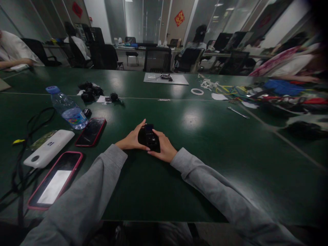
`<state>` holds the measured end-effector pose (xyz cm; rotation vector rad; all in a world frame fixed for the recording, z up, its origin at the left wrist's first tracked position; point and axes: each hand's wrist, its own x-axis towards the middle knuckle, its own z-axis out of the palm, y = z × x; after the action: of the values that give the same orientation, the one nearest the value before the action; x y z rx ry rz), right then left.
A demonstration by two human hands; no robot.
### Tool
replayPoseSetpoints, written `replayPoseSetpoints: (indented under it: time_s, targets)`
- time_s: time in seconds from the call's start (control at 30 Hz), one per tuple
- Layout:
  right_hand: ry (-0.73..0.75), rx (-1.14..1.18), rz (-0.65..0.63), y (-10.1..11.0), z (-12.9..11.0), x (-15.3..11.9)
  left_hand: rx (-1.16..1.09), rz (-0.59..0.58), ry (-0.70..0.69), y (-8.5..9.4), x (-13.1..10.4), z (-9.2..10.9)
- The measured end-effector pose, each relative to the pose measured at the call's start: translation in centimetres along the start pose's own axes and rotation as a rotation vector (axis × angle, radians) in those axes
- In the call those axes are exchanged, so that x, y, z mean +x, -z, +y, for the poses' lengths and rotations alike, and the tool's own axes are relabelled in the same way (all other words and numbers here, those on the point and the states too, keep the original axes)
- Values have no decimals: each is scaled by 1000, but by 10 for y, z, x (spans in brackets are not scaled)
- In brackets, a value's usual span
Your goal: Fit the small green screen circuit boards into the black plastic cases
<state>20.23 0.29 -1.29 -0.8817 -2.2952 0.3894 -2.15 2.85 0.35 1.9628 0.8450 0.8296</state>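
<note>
A small black device (pixel 151 137) with a small screen at its top and buttons below is at the middle of the green table (pixel 143 191). My left hand (pixel 133 137) is curved around its left side, thumb and fingers at its edge. From the right, my right hand (pixel 164 146) closes on the device, with fingertips at its upper right and its lower edge. The fingertips of both hands nearly meet at the near end. Whether the device rests on the table or is slightly raised is hard to tell.
Left: a water bottle (pixel 70 111), two red-edged phones (pixel 91 132) (pixel 56 181), a white power bank (pixel 50 148), black cables. Farther back: black parts (pixel 89 91), a grey board (pixel 166 79), a white ring (pixel 197 91). Right: a wrench (pixel 238 112), a cable pile (pixel 279 92). Several people sit beyond.
</note>
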Motion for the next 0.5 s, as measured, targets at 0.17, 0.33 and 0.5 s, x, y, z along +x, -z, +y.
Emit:
replayPoseSetpoints:
  time_s: [0.17,0.33,0.5]
  targets:
    - [31,17,10,-2,2,0,43,30,8,-3,-2,6]
    - [16,34,21,1,0,0,-24,55,2,-6,-3,10]
    - [-13,84,63,4,-2,1,-163,77,4,-8,-1,12]
